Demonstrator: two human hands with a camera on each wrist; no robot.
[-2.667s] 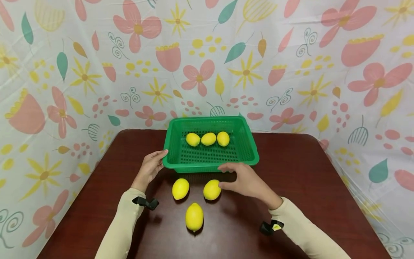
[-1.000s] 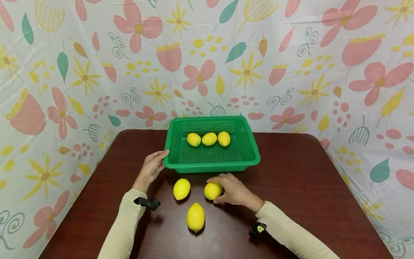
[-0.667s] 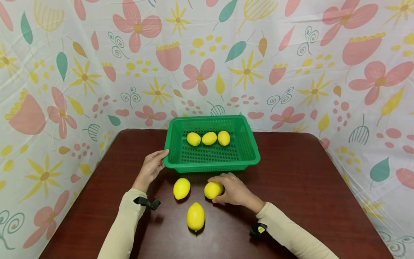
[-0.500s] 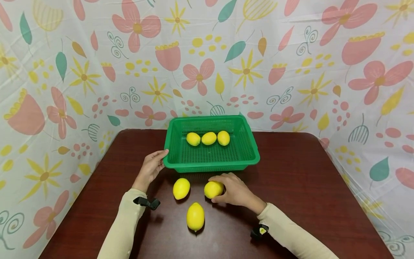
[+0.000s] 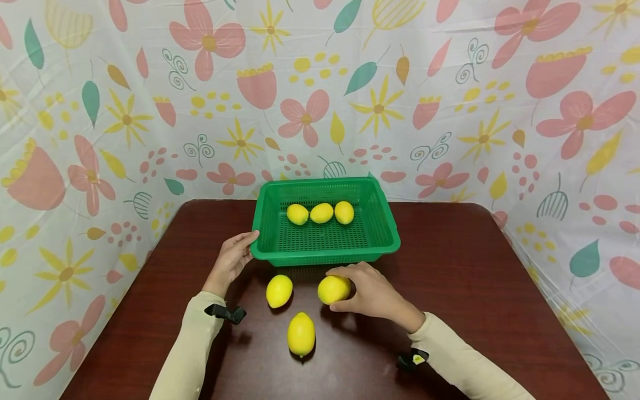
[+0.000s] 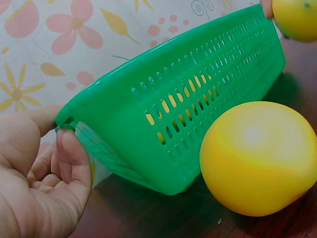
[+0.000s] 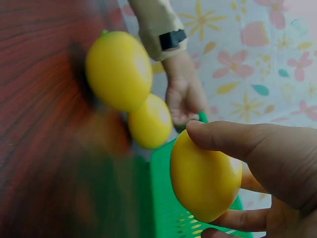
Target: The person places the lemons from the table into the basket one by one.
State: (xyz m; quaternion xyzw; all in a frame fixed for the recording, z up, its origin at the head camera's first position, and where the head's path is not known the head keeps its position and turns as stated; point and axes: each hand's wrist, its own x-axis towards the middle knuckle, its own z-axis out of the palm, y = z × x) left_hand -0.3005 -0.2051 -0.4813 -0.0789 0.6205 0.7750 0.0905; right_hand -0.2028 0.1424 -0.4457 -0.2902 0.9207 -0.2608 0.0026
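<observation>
My left hand (image 5: 233, 261) pinches the near left corner of the green plastic basket (image 5: 320, 259), thumb over the rim and fingers beneath, as the left wrist view shows. My right hand (image 5: 372, 293) grips a yellow lemon (image 5: 333, 290) between thumb and fingers. That lemon (image 7: 204, 178) appears raised off the table in the right wrist view, close to the basket's front side. Inside the basket, three lemons (image 5: 321, 213) lie in a row toward the back. Two loose lemons rest on the table: one lemon (image 5: 279, 291) before the basket's left half, another lemon (image 5: 301, 334) nearer me.
The dark red-brown wooden table (image 5: 450, 261) has rounded far corners. Behind it and at both sides hangs a white curtain (image 5: 310, 72) with printed flowers and leaves. Each sleeve carries a black wrist camera, such as the left wrist camera (image 5: 226, 313).
My right hand came down from beside the basket's front rim, took hold of the right-hand lemon, and has now shifted it slightly up and to the right. My left hand stays at the basket's corner.
</observation>
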